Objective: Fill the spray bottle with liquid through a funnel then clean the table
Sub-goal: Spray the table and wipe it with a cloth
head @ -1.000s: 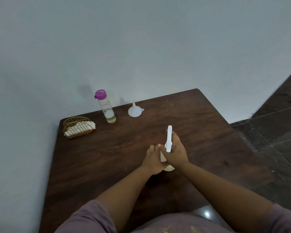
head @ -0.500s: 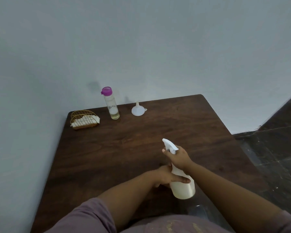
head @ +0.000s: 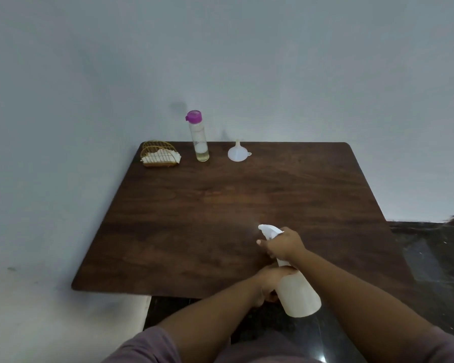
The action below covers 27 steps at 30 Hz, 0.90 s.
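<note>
A white spray bottle (head: 298, 294) is tilted over the near edge of the dark wooden table (head: 220, 205), its nozzle pointing toward the table's middle. My right hand (head: 283, 243) grips the trigger head. My left hand (head: 269, 284) holds the bottle's body from the left side. A faint mist hangs just ahead of the nozzle. At the back of the table stand a clear bottle with a purple cap (head: 199, 136) holding a little yellowish liquid, and a white funnel (head: 237, 153) turned mouth down.
A gold wire basket (head: 160, 154) with white cloth or tissue sits at the back left corner. A pale wall rises behind and to the left. Dark tiled floor (head: 430, 258) lies to the right of the table.
The spray bottle has been lifted off the table and tilted forward, nozzle toward the table's middle. Both hands drew back toward the near edge. The camera view has shifted.
</note>
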Motion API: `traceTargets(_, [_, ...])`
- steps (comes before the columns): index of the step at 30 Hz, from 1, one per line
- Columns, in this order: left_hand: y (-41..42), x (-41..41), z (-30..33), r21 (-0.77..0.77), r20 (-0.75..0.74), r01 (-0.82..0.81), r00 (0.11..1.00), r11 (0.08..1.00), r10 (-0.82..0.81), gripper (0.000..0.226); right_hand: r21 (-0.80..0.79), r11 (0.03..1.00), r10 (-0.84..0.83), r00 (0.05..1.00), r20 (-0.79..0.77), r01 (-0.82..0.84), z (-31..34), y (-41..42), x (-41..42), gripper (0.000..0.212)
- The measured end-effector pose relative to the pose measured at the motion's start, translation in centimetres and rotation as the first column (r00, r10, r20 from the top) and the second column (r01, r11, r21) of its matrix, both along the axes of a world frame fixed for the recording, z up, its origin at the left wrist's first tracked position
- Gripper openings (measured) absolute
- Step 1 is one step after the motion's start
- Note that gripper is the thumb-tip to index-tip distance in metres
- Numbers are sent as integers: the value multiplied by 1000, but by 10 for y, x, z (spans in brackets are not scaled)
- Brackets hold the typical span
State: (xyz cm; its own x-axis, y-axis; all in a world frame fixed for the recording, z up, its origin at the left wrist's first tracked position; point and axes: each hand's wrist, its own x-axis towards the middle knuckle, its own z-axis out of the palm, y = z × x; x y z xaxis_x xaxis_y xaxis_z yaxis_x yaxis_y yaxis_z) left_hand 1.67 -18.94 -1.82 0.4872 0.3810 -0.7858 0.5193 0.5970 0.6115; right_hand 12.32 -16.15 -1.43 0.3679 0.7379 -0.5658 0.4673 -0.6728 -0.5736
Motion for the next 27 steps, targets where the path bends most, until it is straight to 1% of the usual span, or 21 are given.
traceTargets(2, [-4, -2, 0, 5, 5, -16, 1000, 1000, 16, 27, -24, 998, 56, 998, 2, -56, -4, -2, -1, 73])
traceTargets(3, [-6, -4, 0, 4, 11, -20, 1000, 1000, 20, 26, -35, 998, 54, 998, -17, -54, -7, -3, 1, 81])
traceTargets(6, [-12, -4, 1, 16, 29, -25, 999, 1000, 25, 27, -41, 997, 57, 997, -50, -59, -15, -7, 8, 119])
traceTargets(7, [-14, -3, 1, 27, 31, -23, 999, 999, 22, 31, -48, 998, 47, 997, -62, -50, -15, -9, 7, 124])
traceTargets(8, [-16, -2, 2, 38, 30, -21, 999, 999, 20, 34, -42, 999, 26, 997, -68, -29, -4, -14, 3, 119])
traceTargets(10, [-21, 0, 2, 44, 28, -16, 1000, 999, 14, 35, -41, 999, 7, 1000, -19, -8, 9, -23, 1, 90])
traceTargets(11, [-23, 2, 2, 42, 35, -11, 999, 999, 9, 33, -20, 1000, 0, 1000, 19, 0, 11, -26, 2, 78])
traceTargets(12, [-25, 3, 2, 42, 41, -1, 999, 999, -1, 30, -3, 1000, -23, 999, 43, 23, 12, -30, 4, 72])
traceTargets(14, [-30, 5, 1, 47, 46, 30, 998, 998, -32, 27, 33, 994, -104, 994, 43, 103, 13, -38, 6, 65])
traceTargets(17, [-35, 10, -1, 72, 39, 79, 996, 994, -82, 30, 57, 978, -197, 980, -22, 198, 11, -52, 12, 60])
traceTargets(19, [-38, 15, 0, 99, 23, 116, 993, 988, -119, 35, 83, 972, -212, 974, -74, 218, 10, -60, 16, 56])
traceTargets(21, [-42, 19, -1, 122, 15, 144, 989, 982, -147, 45, 107, 957, -254, 959, -128, 268, 8, -66, 19, 52])
traceTargets(22, [-45, 22, -3, 128, 18, 155, 987, 980, -158, 49, 120, 952, -267, 955, -133, 282, 7, -70, 20, 50])
traceTargets(23, [-47, 24, -3, 128, 23, 159, 986, 979, -163, 52, 130, 953, -262, 959, -105, 274, 7, -73, 22, 48])
traceTargets(25, [-53, 28, -5, 122, 33, 164, 985, 979, -169, 50, 141, 953, -262, 963, -55, 268, 8, -80, 25, 47])
traceTargets(27, [-58, 30, -3, 124, 20, 181, 983, 976, -185, 47, 139, 933, -323, 943, -84, 332, 10, -87, 26, 41])
